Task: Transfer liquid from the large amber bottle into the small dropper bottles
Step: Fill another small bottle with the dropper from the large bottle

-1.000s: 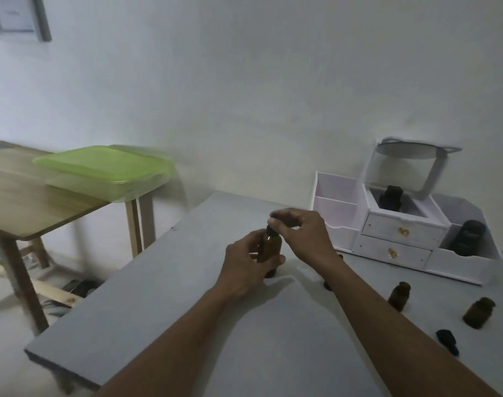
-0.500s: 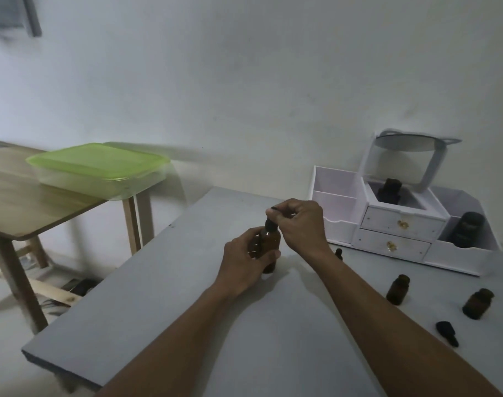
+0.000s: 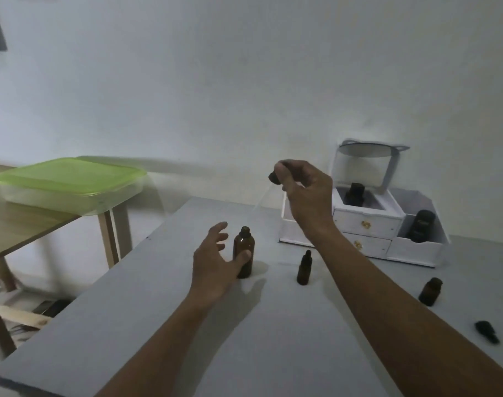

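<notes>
one dropper [image 3: 274, 178] in right fingers [image 3: 291, 165]

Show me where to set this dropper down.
Bare: the strip between the left hand and the table's left edge, and the stretch in front of the large amber bottle. Crowded: right side, around the small dropper bottle, open bottle, loose cap and organiser.

Dim room: a plain white wall [image 3: 244, 81] behind a grey table [image 3: 130, 325], with a wooden side table [image 3: 24, 233] at left.
</notes>
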A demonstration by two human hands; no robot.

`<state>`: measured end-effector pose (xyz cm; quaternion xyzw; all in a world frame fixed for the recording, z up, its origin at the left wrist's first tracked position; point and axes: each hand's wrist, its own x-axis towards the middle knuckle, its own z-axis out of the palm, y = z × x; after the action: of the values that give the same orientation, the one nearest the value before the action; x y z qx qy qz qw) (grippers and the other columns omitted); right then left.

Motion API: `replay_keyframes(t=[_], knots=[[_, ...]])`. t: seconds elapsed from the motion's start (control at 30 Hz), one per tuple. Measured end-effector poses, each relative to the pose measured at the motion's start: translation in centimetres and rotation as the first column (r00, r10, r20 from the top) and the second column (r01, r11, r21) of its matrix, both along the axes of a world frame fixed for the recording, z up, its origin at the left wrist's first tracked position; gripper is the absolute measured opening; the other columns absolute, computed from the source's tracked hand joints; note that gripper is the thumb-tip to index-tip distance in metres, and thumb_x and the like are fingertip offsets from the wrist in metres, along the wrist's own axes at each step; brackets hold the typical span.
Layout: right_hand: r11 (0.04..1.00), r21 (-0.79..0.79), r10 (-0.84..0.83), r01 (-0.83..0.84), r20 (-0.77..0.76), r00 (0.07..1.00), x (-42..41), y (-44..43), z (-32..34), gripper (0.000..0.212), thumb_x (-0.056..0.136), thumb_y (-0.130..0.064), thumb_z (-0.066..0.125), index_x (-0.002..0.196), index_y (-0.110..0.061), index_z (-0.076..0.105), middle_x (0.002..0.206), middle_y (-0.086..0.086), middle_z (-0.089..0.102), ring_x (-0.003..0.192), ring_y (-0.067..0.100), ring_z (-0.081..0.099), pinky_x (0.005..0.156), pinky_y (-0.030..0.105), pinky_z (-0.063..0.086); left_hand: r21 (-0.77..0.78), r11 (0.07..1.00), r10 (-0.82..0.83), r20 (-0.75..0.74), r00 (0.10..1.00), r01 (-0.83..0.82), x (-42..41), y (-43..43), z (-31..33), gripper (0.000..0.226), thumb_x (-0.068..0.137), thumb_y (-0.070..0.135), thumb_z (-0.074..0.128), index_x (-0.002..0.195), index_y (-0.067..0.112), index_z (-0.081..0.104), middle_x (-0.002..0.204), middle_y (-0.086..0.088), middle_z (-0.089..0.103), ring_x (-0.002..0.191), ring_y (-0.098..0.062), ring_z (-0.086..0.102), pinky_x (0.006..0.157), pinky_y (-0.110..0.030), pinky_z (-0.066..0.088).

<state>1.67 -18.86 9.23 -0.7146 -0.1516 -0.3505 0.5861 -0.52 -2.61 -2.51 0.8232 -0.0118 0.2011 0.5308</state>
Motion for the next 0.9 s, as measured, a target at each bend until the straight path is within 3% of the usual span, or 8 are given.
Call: replay_keyframes(t=[0.07,0.2,0.33,0.4,0.47,0.57,0.7,0.9], knots=[[0.998,0.061,-0.018,0.017,0.015,1.0,-1.0,-2.0,1.2,0.009,0.092,-0.024,0.07,0.092,-0.033,0.07,0.081,-0.017,0.075,0.083,0.005,0.073,0.078,0.027,0.06,-0.041,0.999,0.015,0.038,0.999,-0.014,-1.7,-0.9,0.5,0.053,0.076,0.029,0.082,0.121,0.034,0.055,0.104,0.02,0.06,0.089,0.0,0.06,0.077,-0.017,0.046],[0.99,0.129,-0.051,0.05,0.008,0.999,-3.0,-7.4,1.4,0.005,0.093,-0.019,0.068,0.095,-0.022,0.072,0.083,-0.008,0.075,0.077,0.004,0.073,0.069,0.019,0.058,-0.014,0.963,-0.27,-0.092,0.959,0.269,-4.4,-4.2,0.5,0.02,0.079,0.032,0.078,0.096,0.03,0.067,0.085,0.016,0.068,0.076,0.009,0.063,0.063,-0.005,0.047],[0.975,0.087,-0.204,0.207,-0.041,0.978,-4.3,-12.6,-0.5,0.011,0.092,-0.02,0.07,0.088,-0.03,0.073,0.076,-0.02,0.073,0.076,0.007,0.073,0.072,0.023,0.06,-0.009,0.871,-0.478,-0.244,0.844,0.491,-5.0,-9.3,0.0,0.029,0.081,0.034,0.077,0.107,0.025,0.067,0.093,0.012,0.07,0.081,0.001,0.065,0.067,-0.009,0.051],[0.961,0.056,-0.267,0.27,-0.053,0.962,-4.7,-15.0,-1.5,0.007,0.091,-0.019,0.071,0.096,-0.02,0.076,0.083,-0.015,0.073,0.08,0.008,0.073,0.073,0.025,0.061,-0.038,0.853,-0.508,-0.287,0.812,0.52,-4.6,-12.0,-0.4,0.036,0.081,0.034,0.076,0.113,0.027,0.063,0.103,0.01,0.068,0.091,-0.003,0.064,0.076,-0.014,0.053],[0.953,0.055,-0.294,0.298,-0.067,0.953,-4.9,-16.7,-2.4,0.016,0.092,-0.016,0.07,0.102,-0.006,0.075,0.088,0.002,0.075,0.075,0.003,0.072,0.068,0.018,0.059,-0.061,0.85,-0.517,-0.285,0.807,0.523,-3.8,-14.4,-0.8,0.044,0.08,0.036,0.077,0.12,0.03,0.06,0.113,0.009,0.064,0.098,-0.005,0.061,0.078,-0.015,0.052],[0.938,0.046,-0.34,0.344,-0.075,0.938,-5.0,-18.4,-3.4,0.01,0.092,-0.016,0.07,0.099,-0.01,0.074,0.085,0.007,0.075,0.067,-0.004,0.07,0.063,0.012,0.055,-0.06,0.859,-0.508,-0.231,0.83,0.509,-2.4,-17.2,-1.1,0.062,0.08,0.033,0.078,0.136,0.029,0.051,0.132,0.005,0.057,0.112,-0.007,0.055,0.087,-0.017,0.047],[0.904,0.112,-0.405,0.412,-0.084,0.911,-4.2,-19.9,-5.3,0.014,0.092,-0.021,0.071,0.101,-0.011,0.074,0.093,0.009,0.076,0.084,0.015,0.075,0.073,0.022,0.062,0.055,0.871,-0.471,-0.191,0.861,0.488,-0.8,-19.9,-1.6,0.083,0.077,0.043,0.078,0.148,0.031,0.036,0.151,0.006,0.042,0.136,-0.016,0.041,0.111,-0.036,0.036],[0.871,0.156,-0.46,0.465,-0.072,0.885,-3.7,-20.5,-7.6,0.007,0.092,-0.021,0.071,0.099,-0.02,0.072,0.096,0.006,0.075,0.09,0.017,0.073,0.08,0.028,0.062,0.21,0.842,-0.45,-0.234,0.862,0.497,0.5,-21.2,-2.8,0.062,0.081,0.051,0.071,0.137,0.029,0.052,0.143,0.003,0.052,0.131,-0.019,0.047,0.108,-0.037,0.038]])
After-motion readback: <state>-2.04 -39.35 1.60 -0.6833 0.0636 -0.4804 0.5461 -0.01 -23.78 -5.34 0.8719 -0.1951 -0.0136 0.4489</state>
